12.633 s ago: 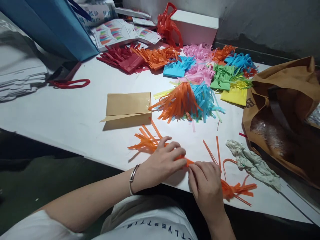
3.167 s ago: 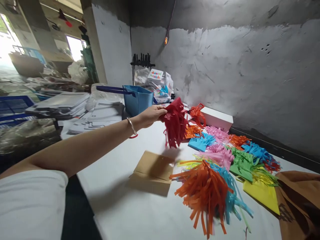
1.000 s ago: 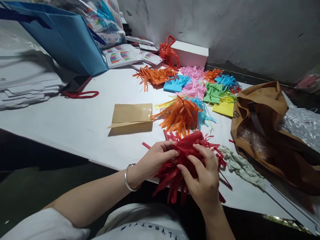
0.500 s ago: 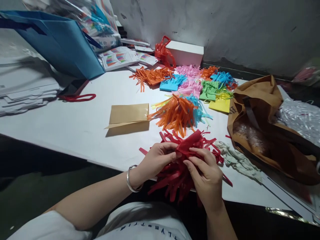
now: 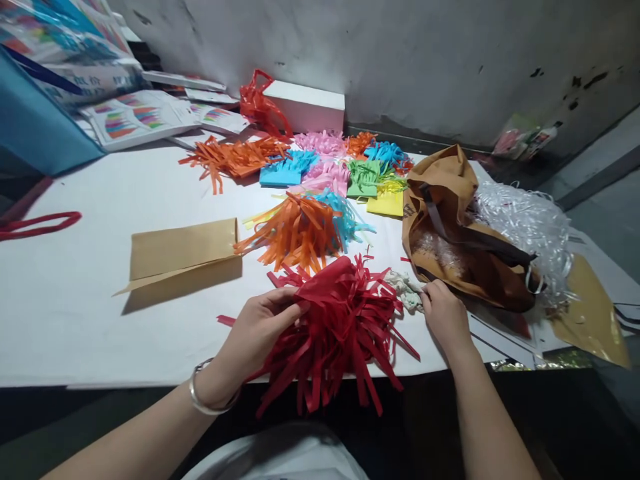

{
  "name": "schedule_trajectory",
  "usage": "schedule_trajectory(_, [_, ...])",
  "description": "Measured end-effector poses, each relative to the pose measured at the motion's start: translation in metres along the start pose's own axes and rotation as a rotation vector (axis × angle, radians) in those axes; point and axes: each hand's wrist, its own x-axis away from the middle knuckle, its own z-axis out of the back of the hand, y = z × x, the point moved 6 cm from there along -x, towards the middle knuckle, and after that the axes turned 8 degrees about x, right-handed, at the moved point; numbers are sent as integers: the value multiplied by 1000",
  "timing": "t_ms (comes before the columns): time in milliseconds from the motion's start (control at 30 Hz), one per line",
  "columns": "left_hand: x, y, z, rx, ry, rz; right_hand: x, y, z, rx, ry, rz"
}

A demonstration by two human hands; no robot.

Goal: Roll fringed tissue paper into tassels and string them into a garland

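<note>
My left hand [image 5: 267, 330], with a silver bangle on its wrist, pinches the left side of a red tissue-paper tassel bunch [image 5: 340, 320]. Its many fringe strips spread over the table's front edge. Over to the right, my right hand [image 5: 447, 313] has its fingers closed on the end of a crumpled pale cloth [image 5: 404, 288] with faint green marks. Just beyond the red bunch lies an orange fringed tassel bunch [image 5: 303, 223], with light blue strips [image 5: 345, 210] beside it.
A folded brown paper sheet [image 5: 185, 250] lies left. Coloured fringed papers [image 5: 325, 175] are grouped toward the wall, near a white box [image 5: 305, 103] and a red plastic bag [image 5: 260, 103]. At right stand a brown bag [image 5: 440, 180] and clear plastic strands [image 5: 525, 227].
My right hand has left the red tassel bunch and moved right to grip the pale cloth. My left hand still holds the bunch. The camera view has swung right.
</note>
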Motion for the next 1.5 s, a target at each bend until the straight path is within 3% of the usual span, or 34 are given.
schedule_trajectory(333, [2, 4, -5, -12, -31, -55, -1, 5, -5, -20, 12, 76])
schedule_trajectory(533, [5, 4, -6, -30, -36, -54, -4, 2, -9, 55, -40, 47])
schedule_trajectory(867, [3, 0, -3, 40, -71, -28, -6, 12, 0, 92, -183, 148])
schedule_trajectory(1167, [-1, -2, -3, 35, -53, 14, -10, 4, -1, 52, -192, 211])
schedule_trajectory(1500, [-3, -3, -3, -7, -51, 27, -10, 10, -15, 65, -104, 88])
